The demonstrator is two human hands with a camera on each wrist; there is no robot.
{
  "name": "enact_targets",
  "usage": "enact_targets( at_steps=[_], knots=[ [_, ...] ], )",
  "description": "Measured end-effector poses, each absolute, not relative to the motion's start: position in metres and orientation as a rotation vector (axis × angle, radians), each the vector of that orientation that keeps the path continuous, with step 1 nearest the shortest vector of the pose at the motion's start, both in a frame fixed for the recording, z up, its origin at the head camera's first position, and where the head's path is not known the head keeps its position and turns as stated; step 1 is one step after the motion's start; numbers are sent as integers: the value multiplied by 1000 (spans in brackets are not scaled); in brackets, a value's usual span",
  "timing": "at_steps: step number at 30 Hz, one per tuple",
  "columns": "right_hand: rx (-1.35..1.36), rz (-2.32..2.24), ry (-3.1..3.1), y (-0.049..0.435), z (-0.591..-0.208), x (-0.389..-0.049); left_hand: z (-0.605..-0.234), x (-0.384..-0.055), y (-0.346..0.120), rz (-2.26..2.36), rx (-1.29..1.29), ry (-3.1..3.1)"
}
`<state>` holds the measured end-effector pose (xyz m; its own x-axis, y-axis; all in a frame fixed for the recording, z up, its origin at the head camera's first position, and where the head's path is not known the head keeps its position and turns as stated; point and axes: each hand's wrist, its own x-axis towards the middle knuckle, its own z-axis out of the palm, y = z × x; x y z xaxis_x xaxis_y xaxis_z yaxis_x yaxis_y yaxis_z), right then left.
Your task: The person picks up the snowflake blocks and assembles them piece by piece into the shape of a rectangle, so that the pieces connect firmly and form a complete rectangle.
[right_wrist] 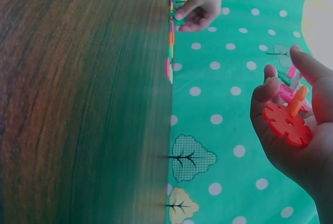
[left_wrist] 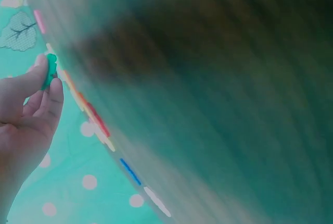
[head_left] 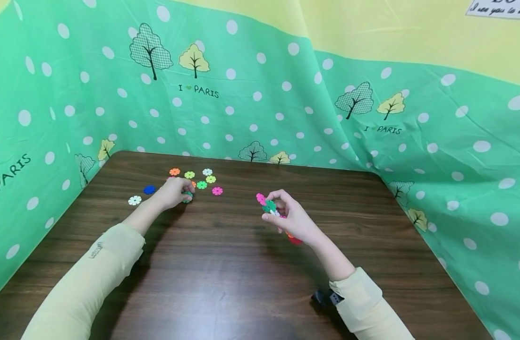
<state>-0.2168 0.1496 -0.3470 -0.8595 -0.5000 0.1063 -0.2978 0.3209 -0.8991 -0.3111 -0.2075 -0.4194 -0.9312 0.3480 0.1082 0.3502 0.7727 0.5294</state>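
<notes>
Over the far left of the table, my left hand (head_left: 174,191) pinches a green notched plastic disc (left_wrist: 51,70) between thumb and fingertips. My right hand (head_left: 299,223), raised farther right, holds a joined chain of such notched discs. A pink disc (head_left: 260,198) and a green one stick out past the thumb. Toward the palm come white, pink and orange pieces, ending in a red disc (right_wrist: 287,124). Loose discs lie around my left hand: a blue disc (head_left: 149,189), a white disc (head_left: 134,200), an orange disc (head_left: 174,171), a pink disc (head_left: 217,191) and several green and yellow-green ones.
The dark wood table (head_left: 225,274) reaches back to a green dotted curtain (head_left: 242,94), which also hangs along both sides. A small black device (head_left: 328,298) with a USB plug shows at my right cuff.
</notes>
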Motion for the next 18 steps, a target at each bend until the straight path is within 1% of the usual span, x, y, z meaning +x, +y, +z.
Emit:
enact_targets(
  at_steps=[8,12,15,18],
  knots=[
    [-757,-1643,2348,154,-360,-225,-400,-305,-201,-923,-492,-2861],
    [-758,-1648,2342,151,-349,-218,-392,-302,-194,-914,-476,-2825],
    [-727,-1657,2331,151,-351,-220,-386,-298,-188,-921,-461,-2807],
    [-724,-1677,2304,153,-360,-226,-378,-293,-182,-961,-452,-2778]
  ],
)
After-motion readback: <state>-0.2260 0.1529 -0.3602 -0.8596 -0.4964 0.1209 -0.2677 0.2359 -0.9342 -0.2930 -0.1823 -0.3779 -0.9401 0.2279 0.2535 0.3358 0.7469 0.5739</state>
